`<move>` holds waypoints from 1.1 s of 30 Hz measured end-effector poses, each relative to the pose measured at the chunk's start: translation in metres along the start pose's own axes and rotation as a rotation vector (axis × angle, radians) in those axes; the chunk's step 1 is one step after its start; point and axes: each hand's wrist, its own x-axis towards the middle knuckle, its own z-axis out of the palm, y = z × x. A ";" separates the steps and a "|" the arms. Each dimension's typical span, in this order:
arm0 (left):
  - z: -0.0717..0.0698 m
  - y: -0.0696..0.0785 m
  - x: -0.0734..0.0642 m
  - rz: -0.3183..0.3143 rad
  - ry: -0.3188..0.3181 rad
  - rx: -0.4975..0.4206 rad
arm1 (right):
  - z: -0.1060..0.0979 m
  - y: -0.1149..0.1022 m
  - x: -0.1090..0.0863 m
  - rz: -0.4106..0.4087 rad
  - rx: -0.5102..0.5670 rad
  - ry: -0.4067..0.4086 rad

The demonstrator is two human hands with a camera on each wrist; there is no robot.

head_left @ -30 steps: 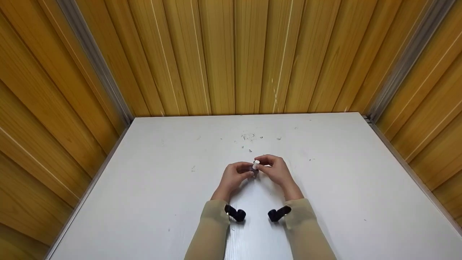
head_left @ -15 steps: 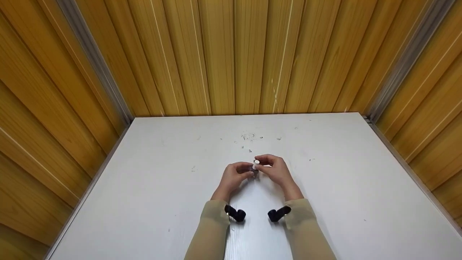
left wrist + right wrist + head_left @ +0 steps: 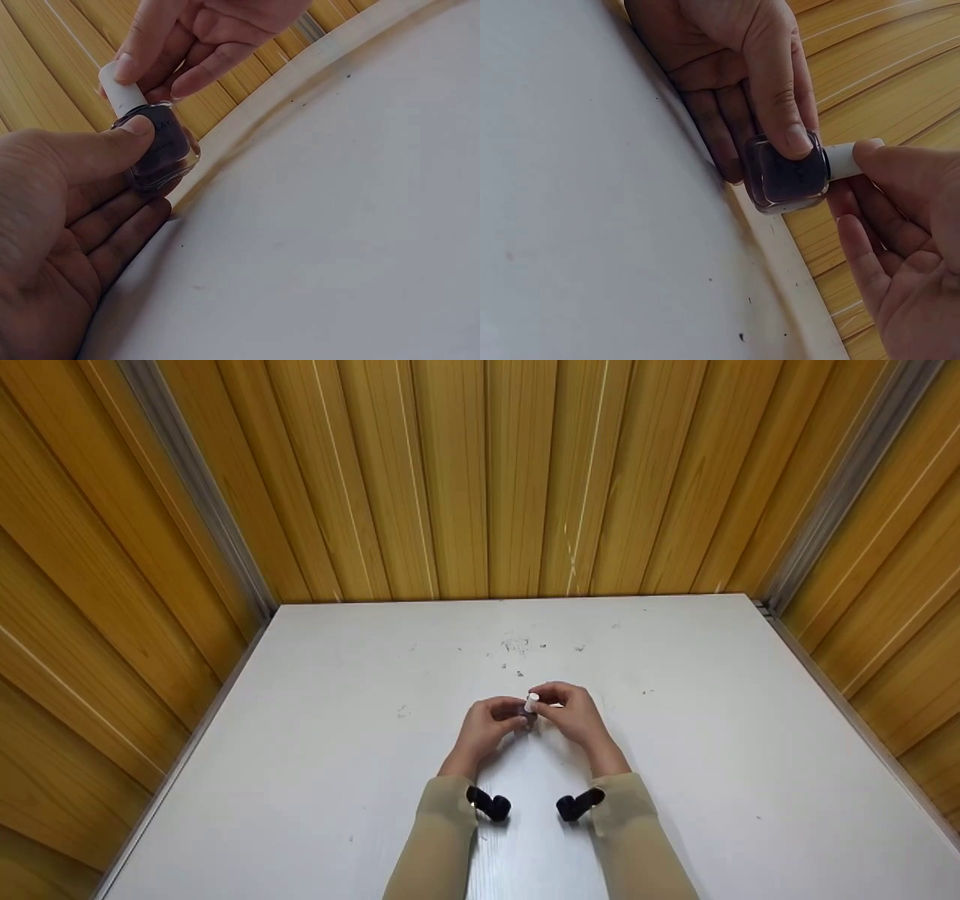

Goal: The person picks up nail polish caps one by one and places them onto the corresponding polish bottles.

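I hold the small square dark-purple glass nail-polish bottle (image 3: 157, 150) firm in my left hand (image 3: 67, 225) above the white worktop (image 3: 675, 750); my right hand (image 3: 900, 225) pinches its white cylindrical cap (image 3: 122, 88), best twisted gently, upright.

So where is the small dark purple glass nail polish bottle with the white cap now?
The small dark purple glass nail polish bottle is above the white table, mid-table in the head view, between both hands: the left hand grips its body, the right hand pinches its white cap.
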 end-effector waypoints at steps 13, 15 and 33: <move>0.001 -0.004 0.001 -0.001 0.024 0.018 | 0.000 0.002 0.001 -0.020 0.016 0.006; 0.001 -0.003 0.001 0.004 0.024 0.009 | 0.000 0.001 0.001 -0.025 0.016 -0.002; 0.000 0.000 0.000 -0.012 0.016 0.022 | 0.000 0.002 0.000 -0.052 0.018 0.009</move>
